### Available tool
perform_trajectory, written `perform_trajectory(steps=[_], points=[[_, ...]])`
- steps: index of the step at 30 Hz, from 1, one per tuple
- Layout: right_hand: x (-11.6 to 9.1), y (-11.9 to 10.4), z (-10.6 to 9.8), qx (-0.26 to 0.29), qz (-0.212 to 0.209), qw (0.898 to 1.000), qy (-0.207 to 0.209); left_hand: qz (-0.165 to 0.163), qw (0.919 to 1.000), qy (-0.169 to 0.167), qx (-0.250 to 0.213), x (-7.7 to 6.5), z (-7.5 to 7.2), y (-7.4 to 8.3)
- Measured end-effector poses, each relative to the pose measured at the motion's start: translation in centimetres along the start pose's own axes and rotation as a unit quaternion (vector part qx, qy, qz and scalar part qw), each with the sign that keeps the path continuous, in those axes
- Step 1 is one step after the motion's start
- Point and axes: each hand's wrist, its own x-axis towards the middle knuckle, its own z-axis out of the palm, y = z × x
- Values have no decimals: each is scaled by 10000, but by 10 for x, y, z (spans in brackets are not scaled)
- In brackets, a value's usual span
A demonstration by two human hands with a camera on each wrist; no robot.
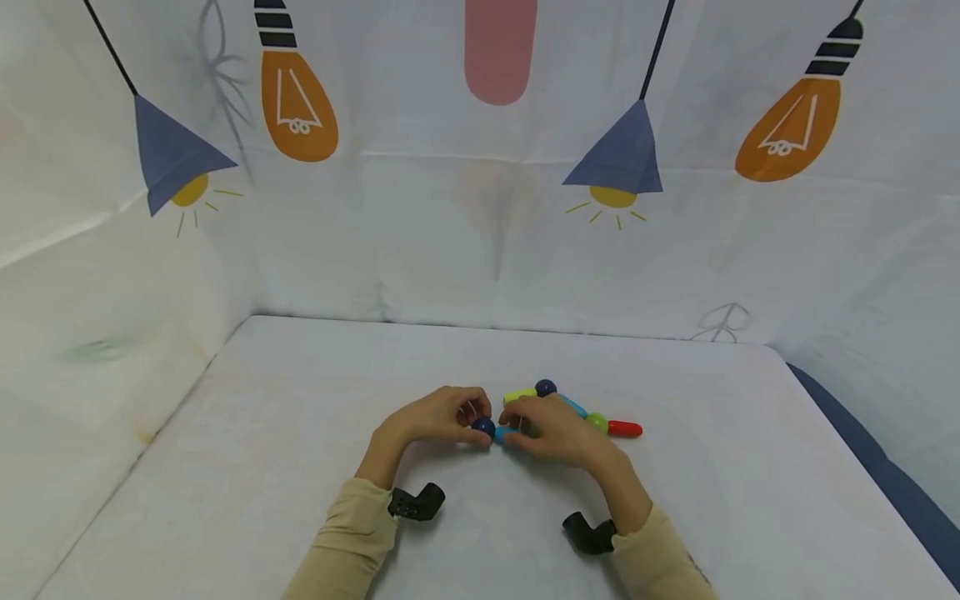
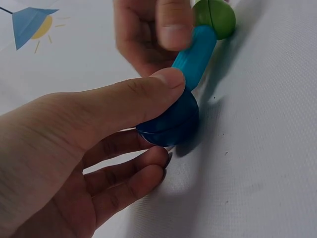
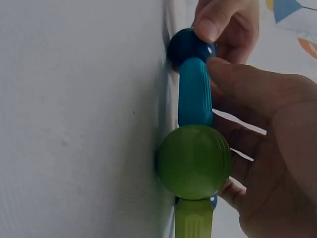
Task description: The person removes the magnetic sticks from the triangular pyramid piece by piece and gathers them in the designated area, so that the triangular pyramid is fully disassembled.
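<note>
My left hand (image 1: 442, 417) pinches a dark blue ball (image 2: 173, 121) low over the white table (image 1: 225, 467), and just beside it my right hand (image 1: 562, 429) pinches the light blue stick (image 3: 194, 94) meeting that ball. A green ball (image 3: 193, 161) sits at the stick's other end; a red stick (image 1: 625, 428) lies beyond my right hand.

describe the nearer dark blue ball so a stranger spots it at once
On the white table, find the left hand. It holds the dark blue ball against a light blue rod, whereas the other dark blue ball sits farther back.
</note>
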Motion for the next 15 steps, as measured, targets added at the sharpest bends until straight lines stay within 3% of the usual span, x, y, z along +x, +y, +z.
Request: perform_trajectory(steps=[9,15], points=[[-1,-6,1,-80,-162,9992,-348,-75,9999,77,-30,0,-1,-3],[0,-5,3,-32,-95,9993,-372,-323,9966,756,19,3,-5,-11]])
